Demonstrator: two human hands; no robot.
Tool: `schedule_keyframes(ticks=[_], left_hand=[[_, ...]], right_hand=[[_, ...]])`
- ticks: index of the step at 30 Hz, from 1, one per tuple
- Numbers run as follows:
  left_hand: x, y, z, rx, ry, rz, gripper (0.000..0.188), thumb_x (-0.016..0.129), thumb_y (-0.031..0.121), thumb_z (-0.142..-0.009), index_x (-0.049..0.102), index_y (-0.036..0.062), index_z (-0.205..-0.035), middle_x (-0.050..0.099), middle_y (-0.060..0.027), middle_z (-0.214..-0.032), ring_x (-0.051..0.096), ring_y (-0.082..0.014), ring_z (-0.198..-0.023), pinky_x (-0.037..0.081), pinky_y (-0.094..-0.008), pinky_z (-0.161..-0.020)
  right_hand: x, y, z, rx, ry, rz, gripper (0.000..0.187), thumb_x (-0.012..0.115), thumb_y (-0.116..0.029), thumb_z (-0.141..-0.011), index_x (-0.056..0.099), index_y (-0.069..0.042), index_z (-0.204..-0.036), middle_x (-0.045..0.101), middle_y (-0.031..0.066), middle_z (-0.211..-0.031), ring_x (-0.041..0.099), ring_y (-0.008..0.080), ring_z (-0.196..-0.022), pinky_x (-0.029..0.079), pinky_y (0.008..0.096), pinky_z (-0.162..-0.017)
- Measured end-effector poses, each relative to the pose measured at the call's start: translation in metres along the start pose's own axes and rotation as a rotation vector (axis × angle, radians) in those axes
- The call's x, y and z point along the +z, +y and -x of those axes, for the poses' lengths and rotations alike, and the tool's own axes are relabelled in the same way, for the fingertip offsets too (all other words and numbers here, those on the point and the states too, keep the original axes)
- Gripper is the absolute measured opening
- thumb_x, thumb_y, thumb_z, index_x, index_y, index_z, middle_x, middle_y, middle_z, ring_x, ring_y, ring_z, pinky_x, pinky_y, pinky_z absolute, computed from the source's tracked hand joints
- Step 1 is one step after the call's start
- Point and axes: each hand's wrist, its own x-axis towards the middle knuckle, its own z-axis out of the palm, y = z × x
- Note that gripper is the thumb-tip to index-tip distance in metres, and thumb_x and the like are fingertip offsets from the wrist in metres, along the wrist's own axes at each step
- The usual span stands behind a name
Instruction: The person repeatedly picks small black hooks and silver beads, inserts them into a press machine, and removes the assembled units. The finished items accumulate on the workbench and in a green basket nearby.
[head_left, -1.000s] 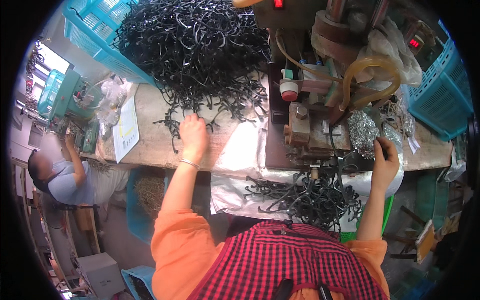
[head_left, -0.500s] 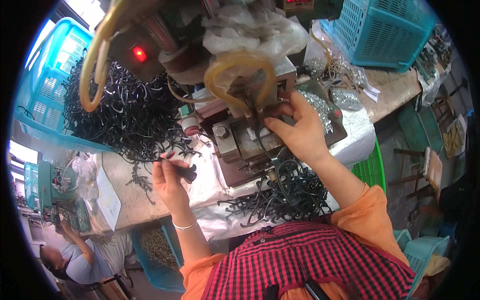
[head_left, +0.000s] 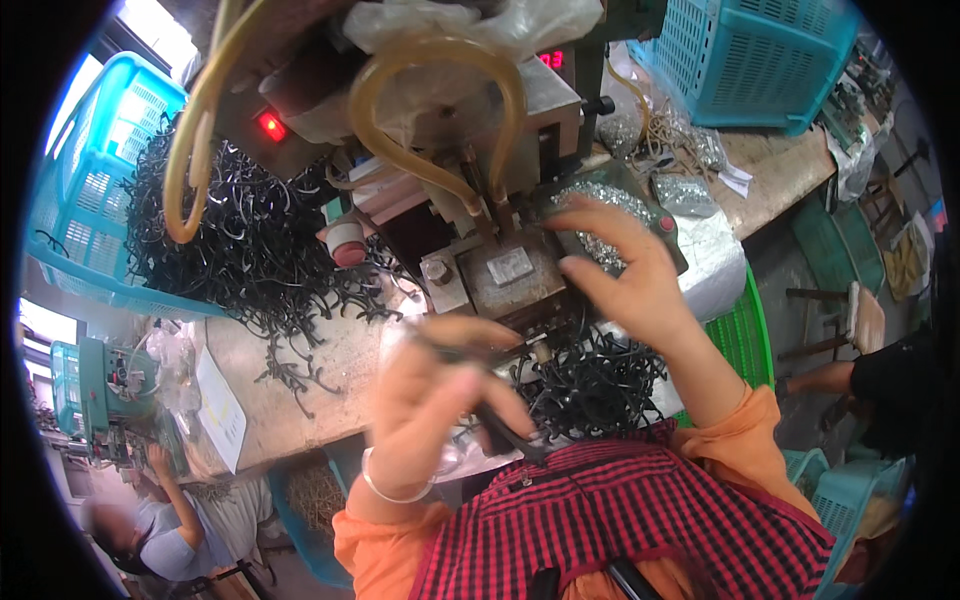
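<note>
My left hand (head_left: 430, 405) is blurred in front of the press, fingers bent round a black curved piece (head_left: 508, 432) that sticks out below them. A second dark strip shows along its upper fingers, too smeared to make out. At the right side of the press (head_left: 520, 285), my right hand (head_left: 635, 275) is open, thumb and forefinger apart with nothing visible between them. A small bright metal plate (head_left: 510, 266) lies on the press bed, under the two rods. Black curved pieces (head_left: 600, 385) are heaped right in front of the press, partly behind my left hand.
A large tangle of black pieces (head_left: 230, 240) spills from a blue basket (head_left: 90, 220) at left. Small shiny metal parts (head_left: 600, 215) fill a tray beyond my right hand. A red button (head_left: 347, 243) stands left of the press. Another person (head_left: 165, 530) works at far left.
My right hand has let go of the black piece at the press and drawn slightly back. My left hand has swung right and nearer to me. The black strip has left the press bed.
</note>
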Motion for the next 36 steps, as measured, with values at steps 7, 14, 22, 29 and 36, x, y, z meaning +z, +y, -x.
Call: schedule_keyframes(ticks=[7,14,22,29,36], left_hand=[[0.031,-0.027,-0.031,-0.756,0.169,0.688,0.042,0.033,0.021,-0.11,0.05,-0.0103,-0.132,0.067,-0.0138,-0.067,0.058,-0.0178,-0.043,0.048,-0.0236,-0.038],[0.029,-0.041,-0.027,-0.715,0.099,0.814,0.041,0.036,0.026,-0.109,0.052,-0.0018,-0.135,0.072,-0.0104,-0.082,0.066,-0.0198,-0.055,0.047,-0.0261,-0.042],[0.04,-0.03,-0.031,-0.746,0.154,0.754,0.04,0.041,0.029,-0.109,0.053,0.0013,-0.135,0.072,-0.0077,-0.08,0.066,-0.0186,-0.056,0.051,-0.0238,-0.045],[-0.013,-0.062,0.039,-0.259,0.339,0.2,0.016,0.064,0.012,-0.099,0.068,-0.0019,-0.105,0.073,-0.0126,-0.094,0.073,-0.0212,-0.084,0.06,-0.029,-0.067],[-0.177,-0.103,0.017,-0.126,0.81,-1.308,0.019,0.077,0.022,-0.086,0.076,0.0031,-0.086,0.07,-0.0116,-0.09,0.068,-0.029,-0.08,0.054,-0.0382,-0.074]], right_hand=[[0.003,0.102,0.027,0.032,0.204,0.635,0.018,0.079,-0.012,-0.077,0.073,-0.007,-0.093,0.066,0.0243,-0.122,0.054,0.0437,-0.129,0.044,0.0493,-0.107],[0.0,0.103,0.016,0.145,0.275,0.453,0.013,0.076,-0.008,-0.08,0.069,-0.005,-0.09,0.068,0.0128,-0.104,0.064,0.0343,-0.106,0.05,0.0431,-0.09],[0.007,0.108,0.015,0.037,0.337,0.503,0.011,0.073,-0.012,-0.086,0.07,-0.006,-0.094,0.069,0.0123,-0.088,0.067,0.0316,-0.081,0.052,0.0419,-0.074],[0.007,0.109,0.033,0.137,0.326,0.348,0.015,0.07,-0.006,-0.086,0.072,-0.003,-0.101,0.073,0.013,-0.097,0.07,0.0282,-0.09,0.054,0.0366,-0.083],[0.011,0.09,0.011,0.196,0.228,0.18,0.014,0.071,-0.006,-0.089,0.074,-0.001,-0.102,0.074,0.0114,-0.099,0.071,0.0226,-0.093,0.053,0.0331,-0.086]])
